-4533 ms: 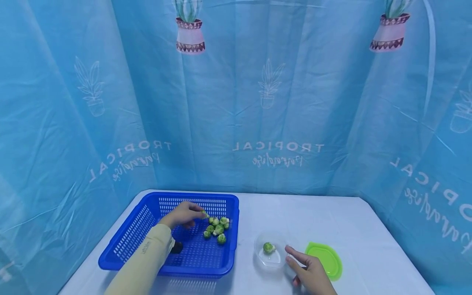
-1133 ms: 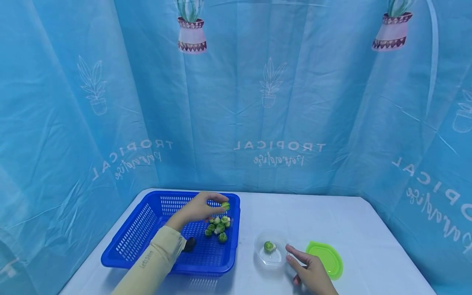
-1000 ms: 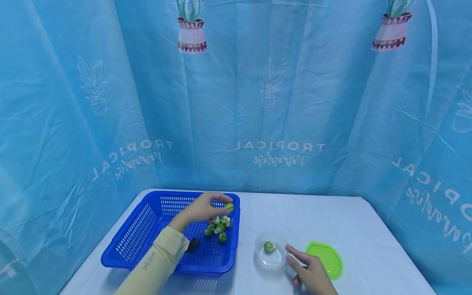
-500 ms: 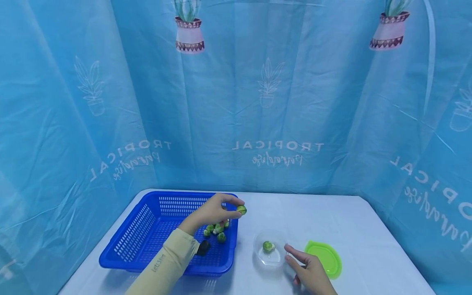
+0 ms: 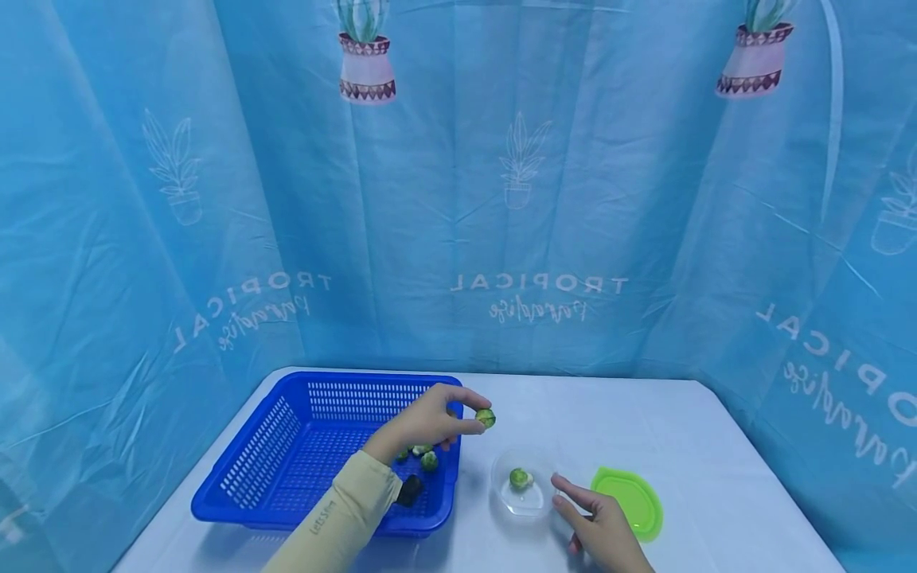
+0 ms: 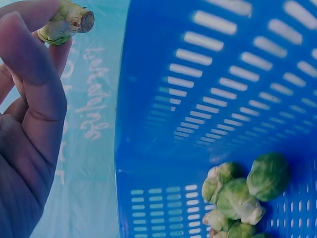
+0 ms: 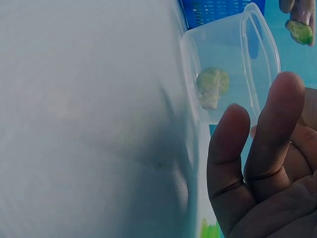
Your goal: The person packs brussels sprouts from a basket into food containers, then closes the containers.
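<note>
Between the thumb and fingers of my left hand [image 5: 430,418] is a Brussels sprout [image 5: 485,419], pinched above the right rim of the blue basket [image 5: 458,469]. Its cut stem shows in the left wrist view. Several more Brussels sprouts [image 6: 237,198] lie in the basket, partly hidden by the left hand in the head view. My right hand [image 5: 598,521] holds the right edge of a clear plastic container [image 5: 507,500] with thumb and index finger. Inside that container rests one Brussels sprout [image 5: 520,479].
A bright green lid [image 5: 634,503] lies on the white table [image 5: 688,446], right of the container and partly behind the right hand. Blue printed curtains [image 5: 401,239] enclose the table at the back and sides.
My left hand took a Brussels sprout from the basket, lifted it and carried it right, past the basket's rim. My right hand stays at the container.
</note>
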Motion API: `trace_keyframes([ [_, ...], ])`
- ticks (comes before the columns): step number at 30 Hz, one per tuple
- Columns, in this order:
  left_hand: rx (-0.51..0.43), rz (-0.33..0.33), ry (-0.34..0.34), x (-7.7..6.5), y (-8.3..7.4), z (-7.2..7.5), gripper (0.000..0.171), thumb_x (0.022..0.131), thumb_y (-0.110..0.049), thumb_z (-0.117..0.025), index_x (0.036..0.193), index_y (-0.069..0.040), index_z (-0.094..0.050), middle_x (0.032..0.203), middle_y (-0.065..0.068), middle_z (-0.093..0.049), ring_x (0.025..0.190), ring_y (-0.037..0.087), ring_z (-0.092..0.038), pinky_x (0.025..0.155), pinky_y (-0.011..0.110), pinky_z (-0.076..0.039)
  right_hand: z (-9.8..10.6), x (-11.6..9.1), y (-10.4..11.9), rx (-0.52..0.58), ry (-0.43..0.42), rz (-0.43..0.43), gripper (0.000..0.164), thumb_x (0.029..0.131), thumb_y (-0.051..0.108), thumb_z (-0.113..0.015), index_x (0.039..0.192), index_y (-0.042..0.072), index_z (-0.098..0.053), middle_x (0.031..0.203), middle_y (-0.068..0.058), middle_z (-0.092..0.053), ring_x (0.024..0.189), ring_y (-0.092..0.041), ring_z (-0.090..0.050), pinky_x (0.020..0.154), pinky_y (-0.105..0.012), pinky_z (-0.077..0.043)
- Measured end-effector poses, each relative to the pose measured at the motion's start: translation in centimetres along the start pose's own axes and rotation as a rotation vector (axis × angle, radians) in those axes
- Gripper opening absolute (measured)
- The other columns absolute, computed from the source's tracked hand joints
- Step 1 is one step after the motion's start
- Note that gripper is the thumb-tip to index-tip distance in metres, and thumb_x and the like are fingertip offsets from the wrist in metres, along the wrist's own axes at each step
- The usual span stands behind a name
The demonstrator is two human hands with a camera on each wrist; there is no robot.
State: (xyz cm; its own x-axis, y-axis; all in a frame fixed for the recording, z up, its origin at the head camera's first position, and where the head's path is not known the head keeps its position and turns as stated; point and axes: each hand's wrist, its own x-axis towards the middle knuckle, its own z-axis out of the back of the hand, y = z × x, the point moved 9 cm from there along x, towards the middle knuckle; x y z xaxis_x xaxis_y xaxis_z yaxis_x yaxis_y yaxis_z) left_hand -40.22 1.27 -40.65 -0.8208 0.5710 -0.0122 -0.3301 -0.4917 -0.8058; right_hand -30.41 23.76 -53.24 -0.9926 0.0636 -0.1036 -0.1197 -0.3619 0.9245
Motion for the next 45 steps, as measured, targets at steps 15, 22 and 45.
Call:
trace_keyframes([
  [15, -0.047, -0.052, 0.016, 0.3, -1.5, -2.3, 0.033, 0.082, -0.034, -0.073, 0.114, -0.034, -0.065, 0.109, -0.006, -0.065, 0.05, 0.015, -0.053, 0.048, 0.029, -0.052, -0.2, -0.2, -0.1, -0.025, -0.017, -0.02, 0.055, 0.086, 0.047, -0.063, 0.132, 0.017, -0.056, 0.133, -0.012, -0.058, 0.047, -0.016, -0.056, 0.046, -0.029, -0.047],
  [22, -0.055, -0.029, 0.007, 0.3, -1.3, -2.7, 0.03, 0.082, -0.034, -0.073, 0.111, -0.032, -0.067, 0.107, -0.006, -0.065, 0.05, 0.016, -0.053, 0.049, 0.03, -0.051, -0.3, -0.1, 0.0, -0.023, -0.014, -0.017, 0.054, 0.086, 0.046, -0.063, 0.131, 0.017, -0.057, 0.135, -0.012, -0.056, 0.047, -0.017, -0.056, 0.045, -0.029, -0.046],
  [45, -0.042, -0.094, 0.026, -0.5, -5.1, -4.2, 0.029, 0.085, -0.03, -0.07, 0.113, -0.028, -0.067, 0.11, -0.005, -0.064, 0.049, 0.015, -0.052, 0.047, 0.034, -0.052, -0.1, -0.1, 0.1, -0.017, -0.008, -0.003, 0.056, 0.086, 0.047, -0.063, 0.133, 0.017, -0.055, 0.132, -0.01, -0.058, 0.047, -0.017, -0.056, 0.047, -0.029, -0.048],
])
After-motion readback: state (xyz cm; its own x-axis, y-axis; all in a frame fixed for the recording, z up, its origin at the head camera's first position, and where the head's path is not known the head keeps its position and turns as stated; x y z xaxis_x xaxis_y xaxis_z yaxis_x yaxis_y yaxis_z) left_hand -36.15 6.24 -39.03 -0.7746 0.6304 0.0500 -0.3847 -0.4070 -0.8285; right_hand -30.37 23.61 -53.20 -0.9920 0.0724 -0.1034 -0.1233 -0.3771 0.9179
